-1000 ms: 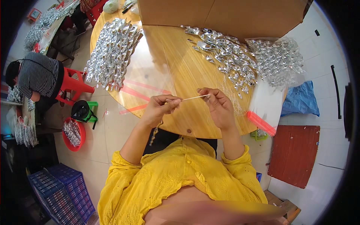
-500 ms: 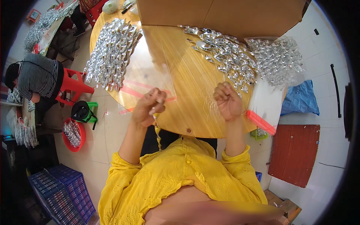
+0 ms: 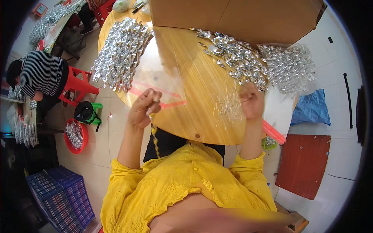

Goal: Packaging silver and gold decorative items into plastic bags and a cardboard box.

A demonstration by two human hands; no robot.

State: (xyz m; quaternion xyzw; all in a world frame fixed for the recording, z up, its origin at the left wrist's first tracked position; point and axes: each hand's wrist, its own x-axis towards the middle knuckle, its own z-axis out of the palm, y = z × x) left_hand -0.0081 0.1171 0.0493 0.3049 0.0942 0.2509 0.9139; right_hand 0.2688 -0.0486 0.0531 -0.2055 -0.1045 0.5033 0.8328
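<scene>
My left hand (image 3: 143, 108) is closed near the front left table edge, pinching the top of a shiny twisted spiral strip (image 3: 156, 143). The strip hangs down in front of my yellow shirt and looks yellowish there. Over the table's right side, my right hand (image 3: 252, 104) has its fingers curled together; whatever they hold, if anything, is too small to make out. Beside it lies a loose tangle of fine pale threads (image 3: 230, 106). Just beyond that hand spreads a pile of silver twisted strips (image 3: 237, 56). A neater heap of silver strips (image 3: 121, 52) lies at the left.
A clear plastic bag with red bands (image 3: 165, 83) lies on the round wooden table (image 3: 202, 120). A large cardboard box (image 3: 233, 19) stands behind. At right are a filled clear bag (image 3: 289, 68) and a blue bag (image 3: 311, 108). Another person (image 3: 42, 73) sits at left.
My hands have moved farther apart. The left went left with the hanging spiral strip, and the right went right toward the silver pile. The view has shifted slightly.
</scene>
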